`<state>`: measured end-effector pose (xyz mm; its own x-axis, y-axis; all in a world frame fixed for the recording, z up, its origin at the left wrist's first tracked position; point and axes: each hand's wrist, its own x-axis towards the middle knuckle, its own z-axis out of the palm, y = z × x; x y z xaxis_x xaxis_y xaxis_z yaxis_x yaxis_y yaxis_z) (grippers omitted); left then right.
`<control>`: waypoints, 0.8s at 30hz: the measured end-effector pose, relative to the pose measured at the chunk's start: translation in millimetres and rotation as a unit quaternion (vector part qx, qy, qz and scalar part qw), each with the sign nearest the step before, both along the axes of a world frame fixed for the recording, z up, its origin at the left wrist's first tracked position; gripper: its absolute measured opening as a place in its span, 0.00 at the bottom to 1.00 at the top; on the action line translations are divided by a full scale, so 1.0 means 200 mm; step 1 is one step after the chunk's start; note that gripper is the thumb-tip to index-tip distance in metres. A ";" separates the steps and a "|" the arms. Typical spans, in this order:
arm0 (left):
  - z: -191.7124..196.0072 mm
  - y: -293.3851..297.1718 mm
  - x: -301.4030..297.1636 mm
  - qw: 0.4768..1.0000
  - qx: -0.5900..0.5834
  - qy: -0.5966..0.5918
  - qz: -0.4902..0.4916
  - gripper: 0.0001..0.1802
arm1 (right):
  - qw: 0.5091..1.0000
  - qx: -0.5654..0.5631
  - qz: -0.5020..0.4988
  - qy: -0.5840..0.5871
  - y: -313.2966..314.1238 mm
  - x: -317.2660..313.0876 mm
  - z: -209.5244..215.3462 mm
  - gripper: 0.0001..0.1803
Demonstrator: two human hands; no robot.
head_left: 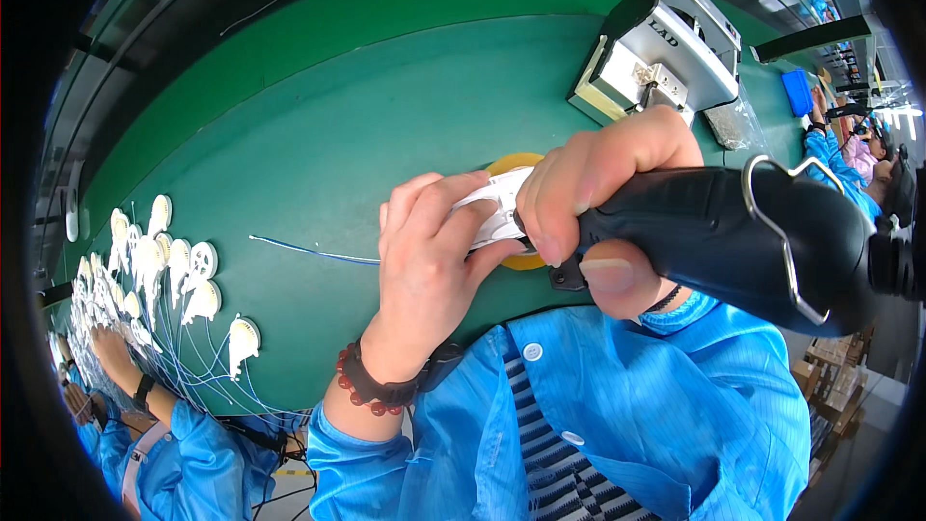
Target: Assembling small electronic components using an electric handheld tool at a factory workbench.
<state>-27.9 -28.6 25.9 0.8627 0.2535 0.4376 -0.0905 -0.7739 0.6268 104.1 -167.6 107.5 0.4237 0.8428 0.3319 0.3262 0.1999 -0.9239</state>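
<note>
My left hand [424, 246] is closed on a white plastic part [500, 195], its fingers along the far edge and thumb at the near side. The part rests over a yellow round piece [519, 262], mostly covered. A thin blue and white wire [318, 251] runs left from under my left hand. My right hand [612, 183] is wrapped round a black electric screwdriver [714, 222] with a wire hanger loop [786, 246]. The screwdriver lies nearly level, its front end at the white part. My fingers hide its tip and much of the part.
Many white wheel-like parts with blue wires [201, 260] are heaped at the left, where a co-worker's hand [116, 357] reaches in. At the back right stand a grey-black box machine [675, 39], a clear bag [733, 123] and a blue bin [797, 92]. Green mat [318, 154] covers the table.
</note>
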 end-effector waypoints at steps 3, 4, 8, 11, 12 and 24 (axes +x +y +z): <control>0.00 0.00 0.00 1.000 -0.004 0.002 0.000 0.21 | 1.000 -0.015 0.004 -0.012 0.00 0.00 0.00 0.25; -0.01 0.00 0.00 1.000 -0.004 0.003 0.003 0.21 | 1.000 -0.020 0.006 -0.016 0.00 0.00 0.00 0.25; 0.00 0.00 0.01 1.000 -0.001 0.001 0.000 0.21 | 0.999 0.029 0.024 0.028 0.02 0.00 -0.04 0.25; 0.01 0.00 0.01 1.000 0.003 0.002 0.004 0.21 | 0.987 0.112 0.050 0.100 0.05 -0.01 -0.08 0.24; 0.01 0.00 0.01 1.000 0.001 0.004 0.007 0.21 | 0.981 0.141 0.059 0.123 0.06 -0.01 -0.09 0.24; 0.03 -0.01 0.00 0.999 0.027 0.037 -0.001 0.22 | 0.997 0.031 0.050 0.059 -0.05 0.02 -0.01 0.24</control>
